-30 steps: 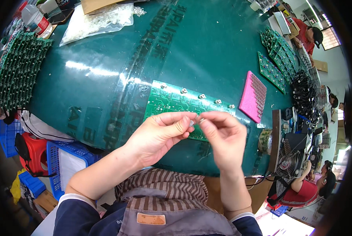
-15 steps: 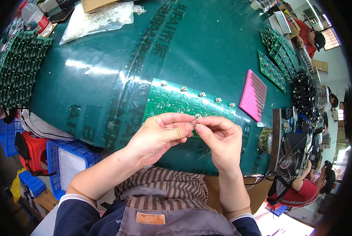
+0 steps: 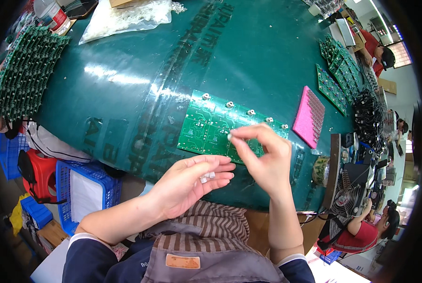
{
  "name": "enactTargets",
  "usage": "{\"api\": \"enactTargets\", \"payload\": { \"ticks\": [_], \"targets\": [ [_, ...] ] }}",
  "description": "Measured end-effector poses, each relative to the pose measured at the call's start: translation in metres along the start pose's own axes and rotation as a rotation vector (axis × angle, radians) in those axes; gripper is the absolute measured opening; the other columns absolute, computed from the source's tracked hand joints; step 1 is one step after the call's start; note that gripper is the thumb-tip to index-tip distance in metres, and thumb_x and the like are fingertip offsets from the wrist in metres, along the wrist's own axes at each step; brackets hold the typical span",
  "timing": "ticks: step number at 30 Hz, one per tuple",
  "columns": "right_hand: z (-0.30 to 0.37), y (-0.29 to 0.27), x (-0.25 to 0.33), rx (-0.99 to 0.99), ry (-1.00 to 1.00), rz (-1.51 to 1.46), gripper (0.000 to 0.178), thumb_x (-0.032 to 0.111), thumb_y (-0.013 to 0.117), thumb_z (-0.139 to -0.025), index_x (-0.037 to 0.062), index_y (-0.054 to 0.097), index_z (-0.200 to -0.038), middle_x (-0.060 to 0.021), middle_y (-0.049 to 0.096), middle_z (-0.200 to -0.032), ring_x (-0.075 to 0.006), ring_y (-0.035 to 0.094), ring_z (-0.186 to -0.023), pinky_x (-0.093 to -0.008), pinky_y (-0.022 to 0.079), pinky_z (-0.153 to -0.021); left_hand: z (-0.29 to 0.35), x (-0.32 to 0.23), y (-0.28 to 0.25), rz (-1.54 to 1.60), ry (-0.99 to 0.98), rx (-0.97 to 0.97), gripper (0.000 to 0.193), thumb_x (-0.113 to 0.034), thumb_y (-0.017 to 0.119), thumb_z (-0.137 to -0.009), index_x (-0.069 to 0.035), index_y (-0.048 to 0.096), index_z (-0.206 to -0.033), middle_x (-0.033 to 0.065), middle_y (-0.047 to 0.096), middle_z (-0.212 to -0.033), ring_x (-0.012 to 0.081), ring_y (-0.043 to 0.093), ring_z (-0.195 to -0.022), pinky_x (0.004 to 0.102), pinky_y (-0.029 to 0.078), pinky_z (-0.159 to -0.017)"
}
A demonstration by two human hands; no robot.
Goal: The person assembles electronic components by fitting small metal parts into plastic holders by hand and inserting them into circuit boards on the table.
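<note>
A green circuit board (image 3: 192, 135) lies flat on the table in front of me, with a row of small round metal-and-white parts (image 3: 229, 104) standing along its far edge. My right hand (image 3: 268, 162) hovers over the board's middle, pinching a small white piece (image 3: 229, 137) between thumb and forefinger; its exact kind is too small to tell. Nearer to me, at the board's front edge, my left hand (image 3: 185, 185) is cupped with curled fingers around several small white blocks (image 3: 207, 177). Part of the board is hidden behind my right hand.
To the right lie a pink foam block (image 3: 305, 118) with rows of small parts and more circuit boards (image 3: 331, 87). Stacked boards (image 3: 24, 73) stand at the left. A clear bag of white pieces (image 3: 126, 19) and a bottle (image 3: 53, 16) are at the back left. Two people sit at the right.
My hands, together over the board before, have come apart. The left moved down toward me, showing white blocks in it; the right stays over the board with a small white piece.
</note>
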State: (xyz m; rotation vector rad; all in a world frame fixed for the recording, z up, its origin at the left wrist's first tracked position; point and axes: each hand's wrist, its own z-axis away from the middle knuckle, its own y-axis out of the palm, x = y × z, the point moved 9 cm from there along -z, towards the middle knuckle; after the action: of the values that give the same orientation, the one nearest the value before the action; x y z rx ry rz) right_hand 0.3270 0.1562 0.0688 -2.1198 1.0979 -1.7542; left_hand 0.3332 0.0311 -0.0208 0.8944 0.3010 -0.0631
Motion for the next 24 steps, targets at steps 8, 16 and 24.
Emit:
{"api": "enactTargets", "payload": {
  "ticks": [8, 16, 24],
  "targets": [
    [-0.013, 0.021, -0.022, 0.143, 0.137, 0.101, 0.009, 0.004, 0.065, -0.075, 0.0017, 0.065, -0.083, -0.0098, 0.064, -0.073, -0.0179, 0.062, -0.065, -0.0273, 0.048, -0.057, 0.009, 0.003, -0.002, 0.002, 0.040, 0.022, 0.028, -0.010, 0.044, -0.093, 0.006, 0.046, -0.115, 0.0225, 0.052, -0.115, 0.0239, 0.057, -0.101, 0.0308, 0.048, -0.089],
    [-0.012, 0.023, -0.022, 0.104, 0.110, 0.105, 0.007, 0.004, 0.065, -0.075, 0.0023, 0.065, -0.081, -0.0092, 0.063, -0.073, -0.0174, 0.061, -0.063, -0.0277, 0.047, -0.055, 0.009, 0.003, -0.003, -0.010, -0.003, 0.032, 0.023, -0.011, 0.046, -0.092, 0.004, 0.052, -0.109, 0.0225, 0.056, -0.112, 0.0203, 0.062, -0.091, 0.0271, 0.051, -0.082],
    [-0.007, 0.020, -0.019, 0.024, 0.068, 0.087, 0.006, 0.003, 0.065, -0.074, 0.0024, 0.064, -0.080, -0.0091, 0.064, -0.074, -0.0190, 0.060, -0.064, -0.0280, 0.046, -0.055, 0.010, -0.003, -0.002, -0.070, 0.066, 0.095, 0.031, -0.013, 0.045, -0.093, 0.008, 0.046, -0.116, 0.0205, 0.054, -0.113, 0.0237, 0.057, -0.102, 0.0310, 0.047, -0.090]
  ]
}}
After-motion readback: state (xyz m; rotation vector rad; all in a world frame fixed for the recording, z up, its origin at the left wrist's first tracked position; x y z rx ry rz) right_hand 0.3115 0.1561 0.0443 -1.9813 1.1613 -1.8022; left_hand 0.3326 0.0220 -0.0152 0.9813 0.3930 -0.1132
